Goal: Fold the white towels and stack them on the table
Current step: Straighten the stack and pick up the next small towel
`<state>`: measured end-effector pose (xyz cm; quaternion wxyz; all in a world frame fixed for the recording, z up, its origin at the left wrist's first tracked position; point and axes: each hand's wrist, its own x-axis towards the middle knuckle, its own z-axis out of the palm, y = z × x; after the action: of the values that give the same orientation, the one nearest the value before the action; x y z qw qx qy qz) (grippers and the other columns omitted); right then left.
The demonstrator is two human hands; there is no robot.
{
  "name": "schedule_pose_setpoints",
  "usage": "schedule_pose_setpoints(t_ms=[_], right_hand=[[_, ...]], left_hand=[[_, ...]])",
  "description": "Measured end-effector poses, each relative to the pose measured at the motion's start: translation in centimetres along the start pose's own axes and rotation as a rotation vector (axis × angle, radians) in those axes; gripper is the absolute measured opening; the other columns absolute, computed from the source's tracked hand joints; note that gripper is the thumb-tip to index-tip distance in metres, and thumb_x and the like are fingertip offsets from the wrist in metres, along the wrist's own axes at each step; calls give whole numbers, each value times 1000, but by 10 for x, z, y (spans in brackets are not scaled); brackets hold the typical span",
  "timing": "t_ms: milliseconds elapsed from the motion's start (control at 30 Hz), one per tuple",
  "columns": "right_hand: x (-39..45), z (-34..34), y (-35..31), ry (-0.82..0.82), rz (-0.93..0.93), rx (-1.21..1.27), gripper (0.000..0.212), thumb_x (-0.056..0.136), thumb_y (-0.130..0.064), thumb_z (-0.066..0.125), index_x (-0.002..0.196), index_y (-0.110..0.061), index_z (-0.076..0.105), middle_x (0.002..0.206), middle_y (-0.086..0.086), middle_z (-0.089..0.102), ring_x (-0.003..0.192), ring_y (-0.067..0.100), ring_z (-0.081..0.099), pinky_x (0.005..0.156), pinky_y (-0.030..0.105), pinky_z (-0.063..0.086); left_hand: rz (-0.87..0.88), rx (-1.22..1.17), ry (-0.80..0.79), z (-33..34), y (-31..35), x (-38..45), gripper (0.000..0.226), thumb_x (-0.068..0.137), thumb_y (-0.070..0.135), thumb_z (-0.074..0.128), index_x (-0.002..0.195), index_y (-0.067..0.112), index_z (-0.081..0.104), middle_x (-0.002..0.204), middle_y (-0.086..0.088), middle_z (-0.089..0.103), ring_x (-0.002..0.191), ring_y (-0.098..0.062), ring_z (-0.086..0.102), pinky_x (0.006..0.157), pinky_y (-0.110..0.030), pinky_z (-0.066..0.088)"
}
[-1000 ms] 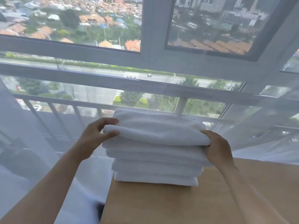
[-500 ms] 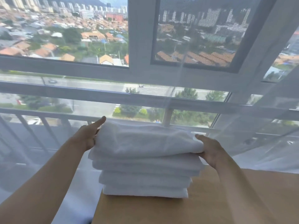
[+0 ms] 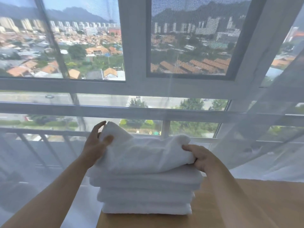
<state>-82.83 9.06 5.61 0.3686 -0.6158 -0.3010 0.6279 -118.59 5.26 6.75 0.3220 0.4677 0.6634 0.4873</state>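
A stack of folded white towels (image 3: 146, 191) stands on the far left corner of the wooden table (image 3: 246, 203). The top towel (image 3: 144, 155) lies rumpled, with its far left corner lifted. My left hand (image 3: 94, 147) holds that raised left end, thumb on top and fingers behind it. My right hand (image 3: 202, 159) grips the towel's right end, fingers curled into the fold.
Right behind the stack is a large window (image 3: 134, 51) with a white frame and a railing (image 3: 42, 134). A sheer white curtain (image 3: 266, 137) hangs at the right and left, reaching down to the table's far edge.
The top towel lay flat and neat on the stack; now its left end is lifted and it looks rumpled. Both hands have closed on its ends. The camera tilted upward.
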Motion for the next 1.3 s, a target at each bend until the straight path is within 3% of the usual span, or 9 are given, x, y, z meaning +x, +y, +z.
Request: schedule_pose_setpoints(t_ms=[133,267,467,667,833,1000,1133,1200,1300], right_hand=[[-7,-13,-6,-147,-95,-29,29,92,8,59,120,1,63,107,21,73,90,31,71,77,40,61],[-14,-34,-5,-41,-167,18,27,86,19,54,107,4,60,107,25,68,90,39,66,77,48,57],[1,-19,17,140,-101,-220,17,84,1,61,102,0,61,90,16,65,71,30,63,62,35,51],[16,-2,13,306,-212,-594,67,87,-38,76,141,-9,49,140,8,54,120,31,58,98,40,49],[6,3,22,418,-302,-719,48,87,-33,74,126,-10,59,129,12,61,113,31,59,87,33,44],[-11,24,23,657,-549,-1162,39,97,-34,57,128,-12,53,130,15,54,117,37,55,97,45,41],[-26,86,27,261,-833,-1314,54,101,-52,32,145,-25,46,151,2,46,141,22,39,116,41,23],[-19,106,38,31,-713,-1451,56,103,-59,24,154,-37,30,164,-6,26,151,15,21,122,39,12],[-7,90,46,38,-525,-1479,61,100,-66,16,156,-43,21,167,-9,16,154,15,12,124,40,7]], left_hand=[[1,-83,14,-13,-1,1,56,94,12,68,129,51,49,104,-7,71,92,-27,70,86,-42,56],[-78,-128,29,-23,-5,7,51,94,8,67,135,34,52,105,-7,70,91,-27,69,76,-37,56],[-140,285,-12,-21,-30,6,47,90,24,72,134,24,56,124,-8,66,114,-30,61,90,-34,42],[-138,393,0,-25,-22,14,21,93,35,66,109,20,64,117,-10,67,100,-29,60,83,-36,45],[-172,424,-25,-33,-36,12,12,91,30,68,91,18,64,101,-8,69,93,-28,63,76,-33,43],[52,723,116,-22,-31,4,40,94,37,61,126,14,56,126,-12,64,119,-34,57,97,-42,44],[401,699,-150,33,-8,-17,38,101,40,51,135,25,57,146,-1,55,141,-22,43,113,-35,30],[385,849,-382,58,-16,-21,46,105,49,35,148,34,44,159,7,37,150,-14,26,119,-34,20],[285,1002,-410,45,-39,-6,67,97,66,10,155,38,27,167,7,18,154,-15,14,124,-39,10]])
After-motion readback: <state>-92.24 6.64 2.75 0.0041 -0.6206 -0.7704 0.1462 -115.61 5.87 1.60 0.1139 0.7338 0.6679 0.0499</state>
